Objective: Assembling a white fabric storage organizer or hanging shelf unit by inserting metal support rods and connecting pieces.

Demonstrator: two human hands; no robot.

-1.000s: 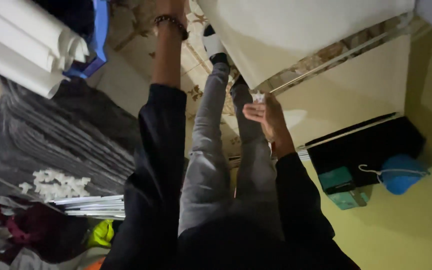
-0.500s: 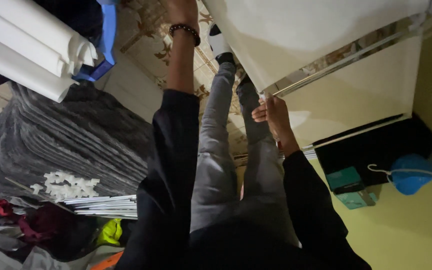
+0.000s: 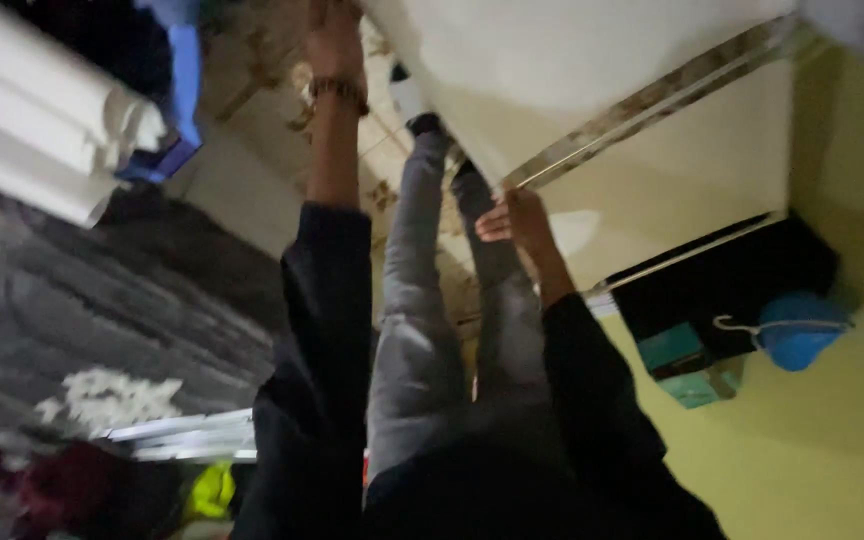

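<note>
While the left hand (image 3: 337,45) is climbing toward twelve o'clock, its fingers cropped, unreadable, the right hand (image 3: 514,218) is staying curled, pinching the white sheet (image 3: 592,70).

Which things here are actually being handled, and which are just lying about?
In hand:
left hand and right hand at the edge of the big white sheet.

Lying about:
white rolls, blue hanging ball, teal boxes, grey fabric.
</note>
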